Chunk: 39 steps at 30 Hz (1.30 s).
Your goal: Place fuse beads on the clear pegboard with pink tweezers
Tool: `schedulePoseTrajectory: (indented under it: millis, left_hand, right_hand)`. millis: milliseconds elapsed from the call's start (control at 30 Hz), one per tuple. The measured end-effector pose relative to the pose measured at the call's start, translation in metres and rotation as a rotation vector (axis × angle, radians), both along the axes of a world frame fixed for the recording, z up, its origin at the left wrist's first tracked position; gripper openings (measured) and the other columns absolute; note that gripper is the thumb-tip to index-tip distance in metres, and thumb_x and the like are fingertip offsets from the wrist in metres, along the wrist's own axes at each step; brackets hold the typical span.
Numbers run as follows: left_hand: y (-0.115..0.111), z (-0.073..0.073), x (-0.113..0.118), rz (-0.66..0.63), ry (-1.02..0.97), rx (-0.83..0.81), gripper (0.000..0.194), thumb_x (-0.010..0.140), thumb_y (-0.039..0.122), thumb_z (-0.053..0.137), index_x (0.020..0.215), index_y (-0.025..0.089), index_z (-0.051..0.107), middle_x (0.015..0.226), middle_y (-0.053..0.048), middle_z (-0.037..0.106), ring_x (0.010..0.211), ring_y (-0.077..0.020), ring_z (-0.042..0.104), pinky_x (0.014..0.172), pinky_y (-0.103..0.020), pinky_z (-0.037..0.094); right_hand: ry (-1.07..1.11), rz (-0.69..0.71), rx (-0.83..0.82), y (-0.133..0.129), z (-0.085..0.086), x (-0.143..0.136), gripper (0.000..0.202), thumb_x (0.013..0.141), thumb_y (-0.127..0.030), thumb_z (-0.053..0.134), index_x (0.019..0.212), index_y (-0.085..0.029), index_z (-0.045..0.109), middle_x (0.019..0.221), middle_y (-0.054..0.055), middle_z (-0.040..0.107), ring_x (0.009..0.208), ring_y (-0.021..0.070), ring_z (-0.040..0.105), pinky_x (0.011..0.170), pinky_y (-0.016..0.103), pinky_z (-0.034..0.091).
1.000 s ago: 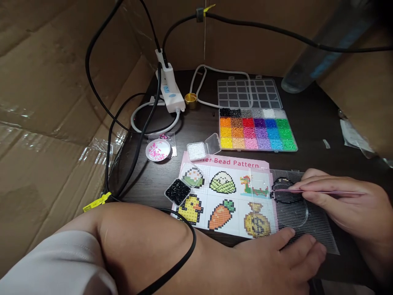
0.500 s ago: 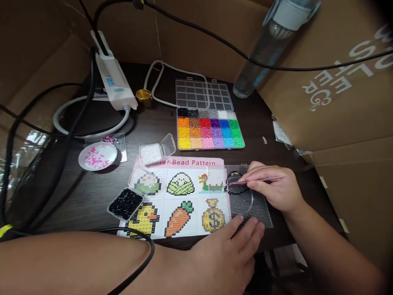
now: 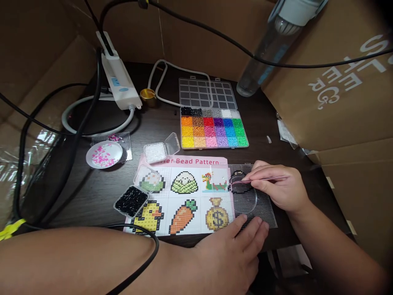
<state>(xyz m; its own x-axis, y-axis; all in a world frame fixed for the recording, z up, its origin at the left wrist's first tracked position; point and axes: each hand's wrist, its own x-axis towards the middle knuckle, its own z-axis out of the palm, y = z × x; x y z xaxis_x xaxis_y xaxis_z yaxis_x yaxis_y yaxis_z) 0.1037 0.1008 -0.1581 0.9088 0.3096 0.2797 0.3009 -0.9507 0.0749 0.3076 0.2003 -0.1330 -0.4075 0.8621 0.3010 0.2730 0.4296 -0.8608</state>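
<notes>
Pinched in my right hand (image 3: 276,184) is a pair of pink tweezers (image 3: 264,179), its tip over the left part of a clear pegboard (image 3: 264,205). Black beads (image 3: 236,189) sit on the board around that tip; whether the tip grips one is too small to tell. My left hand (image 3: 236,250) lies with fingers apart along the board's near edge. Under the board's left side is a pattern sheet (image 3: 199,205) with pixel pictures. A small open box of black beads (image 3: 132,200) rests on the sheet's left edge, and a box of white beads (image 3: 155,153) at its top.
Behind the sheet stands an open bead case (image 3: 215,129) with many colours. At left are a white dish (image 3: 104,154) of pink and white beads and a power strip (image 3: 119,82). A bottle (image 3: 264,57) leans at the back. Black cables (image 3: 89,106) cross the view.
The whole view has shifted slightly, so things appear a little further right. My right hand still holds the tweezers at nearly the same spot, and my left hand stays on the board's edge.
</notes>
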Motion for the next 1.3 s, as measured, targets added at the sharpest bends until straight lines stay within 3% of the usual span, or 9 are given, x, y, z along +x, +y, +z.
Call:
schedulePoseTrajectory:
  millis: [1300]
  left_hand:
    - [-0.0037, 0.0012, 0.0004, -0.007, 0.018, -0.028, 0.037, 0.086, 0.04, 0.055, 0.117, 0.029, 0.072, 0.152, -0.014, 0.045, 0.141, -0.0318, 0.041, 0.114, -0.049, 0.024]
  right_hand:
    - [-0.032, -0.006, 0.029, -0.0013, -0.0004, -0.0032, 0.029, 0.079, -0.005, 0.071, 0.095, -0.028, 0.079, 0.086, 0.002, 0.078, 0.075, 0.0169, 0.069, 0.069, 0.032, 0.056]
